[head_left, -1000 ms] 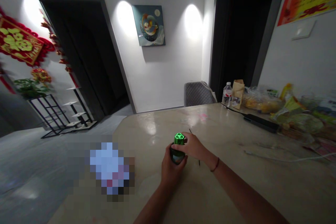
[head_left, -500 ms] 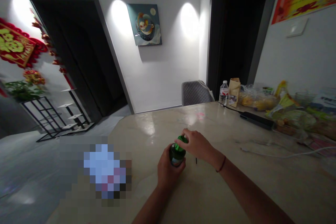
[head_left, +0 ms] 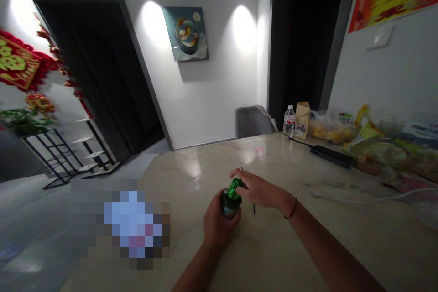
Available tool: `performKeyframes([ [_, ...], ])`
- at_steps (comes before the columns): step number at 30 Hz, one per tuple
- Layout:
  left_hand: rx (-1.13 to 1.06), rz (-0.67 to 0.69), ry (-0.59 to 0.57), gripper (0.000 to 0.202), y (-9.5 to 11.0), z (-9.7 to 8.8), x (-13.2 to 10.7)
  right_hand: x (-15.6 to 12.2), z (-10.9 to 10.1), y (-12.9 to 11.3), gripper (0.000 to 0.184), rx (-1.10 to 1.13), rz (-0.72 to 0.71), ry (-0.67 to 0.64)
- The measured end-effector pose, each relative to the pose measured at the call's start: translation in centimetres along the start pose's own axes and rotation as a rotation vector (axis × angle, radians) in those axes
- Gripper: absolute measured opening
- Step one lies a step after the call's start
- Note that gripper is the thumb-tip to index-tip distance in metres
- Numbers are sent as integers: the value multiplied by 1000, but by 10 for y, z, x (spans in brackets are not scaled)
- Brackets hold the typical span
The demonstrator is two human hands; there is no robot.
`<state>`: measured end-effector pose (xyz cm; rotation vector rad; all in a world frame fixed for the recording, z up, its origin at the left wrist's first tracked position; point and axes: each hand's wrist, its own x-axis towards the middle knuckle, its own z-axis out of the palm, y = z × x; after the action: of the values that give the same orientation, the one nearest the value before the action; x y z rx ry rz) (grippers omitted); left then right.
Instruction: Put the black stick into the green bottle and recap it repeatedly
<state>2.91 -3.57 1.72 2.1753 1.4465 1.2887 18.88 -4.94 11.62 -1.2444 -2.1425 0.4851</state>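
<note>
A dark green bottle [head_left: 230, 205] with a pale label stands upright or slightly tilted over the table, its base hidden. My left hand [head_left: 219, 223] is closed around its body from the left and front. Shiny green foil [head_left: 234, 189] covers the bottle's top. From the right, my right hand [head_left: 258, 189] pinches this foil, fingers bent over it; the fingertips are partly hidden. A thin black stick [head_left: 253, 210] shows on the table below my right hand, and a dark tip sticks out above it.
The pale marble table [head_left: 191, 178] carries a black power strip [head_left: 331, 156], a white cable [head_left: 362, 201], a water bottle [head_left: 289, 122], a paper bag [head_left: 302, 121] and food bags [head_left: 330, 128] at the right. A grey chair [head_left: 255, 122] stands behind. Beyond the left edge is a blurred patch.
My right hand has tipped and shifted slightly at the bottle's top, and more of the green foil shows. My left hand keeps its hold. The view has shifted slightly.
</note>
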Motion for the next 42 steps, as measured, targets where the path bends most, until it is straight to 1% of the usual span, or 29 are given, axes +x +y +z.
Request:
performKeyframes([
  [2,5,8,3,54,0,0,0,1,3,-1,26,-49,39,25],
  [4,8,4,3,55,0,0,-1,3,7,-1,23,-119,109,51],
  [7,20,-4,-8,55,0,0,-1,5,11,0,26,-176,190,47],
  [11,28,-11,-24,54,0,-1,0,3,7,1,24,-85,144,38],
  [12,26,-13,-27,55,0,-1,0,2,5,2,26,-54,133,29],
  [14,22,-13,-33,55,0,-1,0,0,3,1,38,4,119,3],
  [16,20,-8,-37,55,-1,0,0,0,3,0,46,41,115,9],
  [19,26,-3,-36,55,-1,0,-1,1,7,-4,42,2,150,74],
  [21,25,0,-36,55,0,0,-2,2,11,-5,40,-28,162,78],
  [22,21,1,-37,54,1,0,-2,2,12,-4,42,-28,158,66],
  [24,12,-3,-37,54,2,-1,-2,1,13,-2,53,5,142,46],
  [26,10,-10,-34,53,3,-2,-2,1,14,2,61,43,134,56],
  [28,18,-7,-33,53,3,-2,-3,1,15,5,59,51,157,96],
  [30,31,-1,-35,54,3,-1,-3,2,16,7,52,34,186,120],
  [33,35,0,-48,55,1,-1,-3,2,16,7,42,39,180,99],
  [35,22,-2,-59,56,1,-1,-3,1,13,8,40,58,157,65],
  [39,-14,-16,-61,56,1,-1,-3,-1,10,8,52,134,133,4],
  [42,-8,-32,-62,56,1,-1,-3,0,12,9,62,130,176,27],
])
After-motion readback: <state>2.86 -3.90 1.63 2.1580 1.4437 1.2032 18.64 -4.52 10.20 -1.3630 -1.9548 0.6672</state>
